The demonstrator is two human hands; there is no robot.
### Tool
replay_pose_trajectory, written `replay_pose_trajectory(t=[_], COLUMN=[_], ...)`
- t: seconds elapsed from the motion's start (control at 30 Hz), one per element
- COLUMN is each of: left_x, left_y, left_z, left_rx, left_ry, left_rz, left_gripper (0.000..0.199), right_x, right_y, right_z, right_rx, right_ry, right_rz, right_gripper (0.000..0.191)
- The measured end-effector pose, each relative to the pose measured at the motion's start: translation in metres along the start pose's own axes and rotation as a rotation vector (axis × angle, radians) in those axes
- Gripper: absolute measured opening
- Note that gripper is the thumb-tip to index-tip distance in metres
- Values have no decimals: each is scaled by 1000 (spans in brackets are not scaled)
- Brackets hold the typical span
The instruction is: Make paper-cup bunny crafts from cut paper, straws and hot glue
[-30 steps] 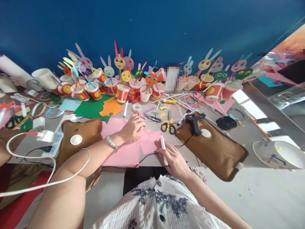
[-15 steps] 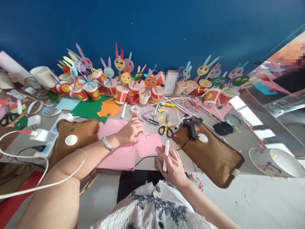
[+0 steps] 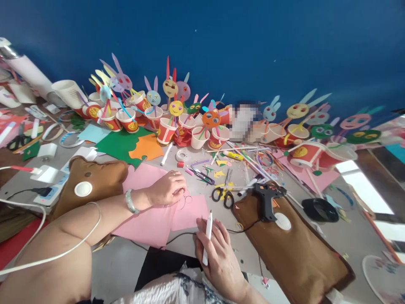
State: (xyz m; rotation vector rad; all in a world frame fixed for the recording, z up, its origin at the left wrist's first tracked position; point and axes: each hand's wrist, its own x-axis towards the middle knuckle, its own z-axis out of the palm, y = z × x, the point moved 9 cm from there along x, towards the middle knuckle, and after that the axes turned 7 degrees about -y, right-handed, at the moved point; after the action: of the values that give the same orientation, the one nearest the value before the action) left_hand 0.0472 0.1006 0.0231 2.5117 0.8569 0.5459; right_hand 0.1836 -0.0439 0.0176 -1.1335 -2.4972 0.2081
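A small pink sheet (image 3: 191, 215) with thin dark curved lines drawn on it lies beside a larger pink sheet (image 3: 145, 226). My left hand (image 3: 167, 188) rests over the upper edges of both sheets, its fingers curled together; whatever is under the fingertips is hidden. In my right hand (image 3: 218, 255) is a white marker (image 3: 208, 238), tip pointing up and away from the paper. That hand lies at the lower right corner of the small sheet. Black-handled scissors (image 3: 225, 196) lie to the right of the small sheet.
Paper cups (image 3: 167, 131) with rabbit-faced paper figures line the blue wall. A black glue gun (image 3: 267, 200) lies on a brown cushion (image 3: 294, 249) at right; another brown cushion (image 3: 98, 179) and a power strip (image 3: 60, 185) are at left. Straws and scraps litter the middle.
The view has shifted and tilted. My right hand, still holding the marker, has moved slightly down from the small pink sheet. My left hand stays at the sheets' upper edges.
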Motion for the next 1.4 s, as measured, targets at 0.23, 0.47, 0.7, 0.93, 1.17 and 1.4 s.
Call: replay_pose_trajectory(t=[0.23,0.47,0.7,0.93,1.17,1.4], left_x=[1,0,0,-2,-2,-1], left_y=[-5,0,10,20,24,22], left_z=[3,3,2,-3,-4,-5], left_rx=[-15,35,140,184,197,220], left_ry=[-46,-45,-54,-58,-75,-41], left_rz=[-32,-2,94,152,173,163], left_gripper=[18,16,17,20,20,20], right_x=[2,0,8,8,7,6], right_y=[0,-2,-14,-9,-7,-5], right_z=[8,5,-7,-12,-14,-11], right_rx=[5,-38,-85,-97,-100,-99], right_ry=[-98,-32,101,155,182,154], right_rz=[-78,-57,-64,17,54,60], right_gripper=[37,41,36,31,33,32])
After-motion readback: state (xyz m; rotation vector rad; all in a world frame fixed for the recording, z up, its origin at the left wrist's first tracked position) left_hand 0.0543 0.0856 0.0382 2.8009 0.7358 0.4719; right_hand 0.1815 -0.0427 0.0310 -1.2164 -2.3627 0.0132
